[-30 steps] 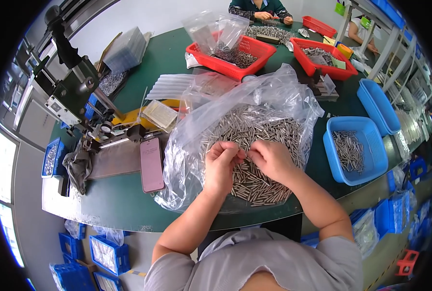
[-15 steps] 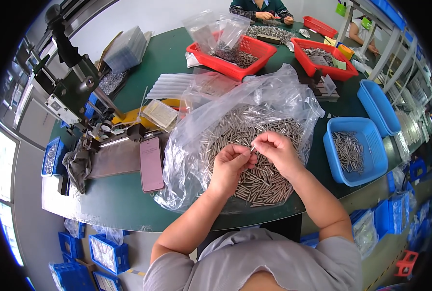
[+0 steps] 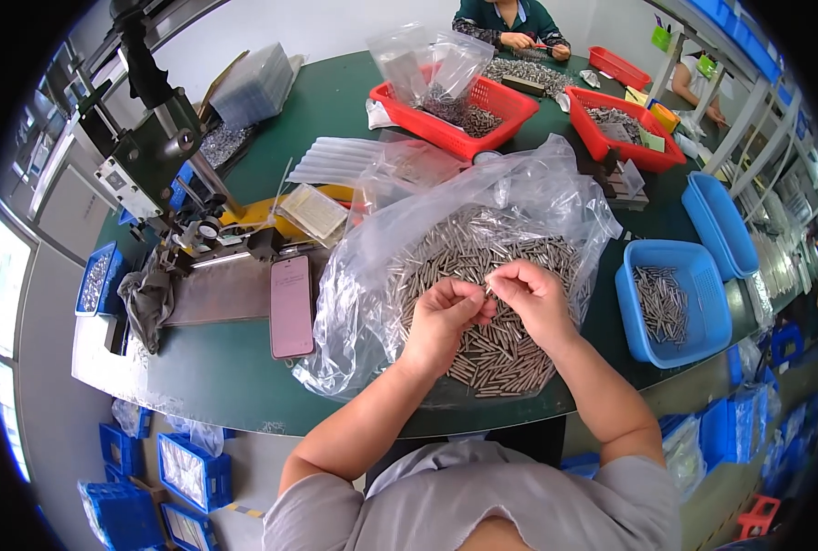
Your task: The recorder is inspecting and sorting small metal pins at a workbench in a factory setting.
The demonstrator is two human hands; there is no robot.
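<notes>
Over a heap of small metal pins (image 3: 501, 354), my two hands meet with fingertips almost touching. A single short metal pin (image 3: 490, 287) sits between them, mostly hidden by the fingers. My right hand (image 3: 535, 298) pinches it between thumb and forefinger. My left hand (image 3: 444, 321) is closed at its other side, thumb against curled fingers. The heap lies in a large clear plastic bag (image 3: 335, 321), spread wide on the green table (image 3: 216, 376). Right of the bag, a blue plastic basket (image 3: 627, 317) holds more pins.
A phone (image 3: 291, 312) lies left of the bag, beside a black bench press stand (image 3: 147, 151). Red baskets (image 3: 455, 142) of metal parts stand at the back. An additional blue basket (image 3: 721, 225) is at the right. Across the table, a co-worker's hands (image 3: 519, 40) handle parts.
The view has shifted slightly, so the scene sits a little differently. My hands stay together over the heap, with the pin turned a little between the fingertips.
</notes>
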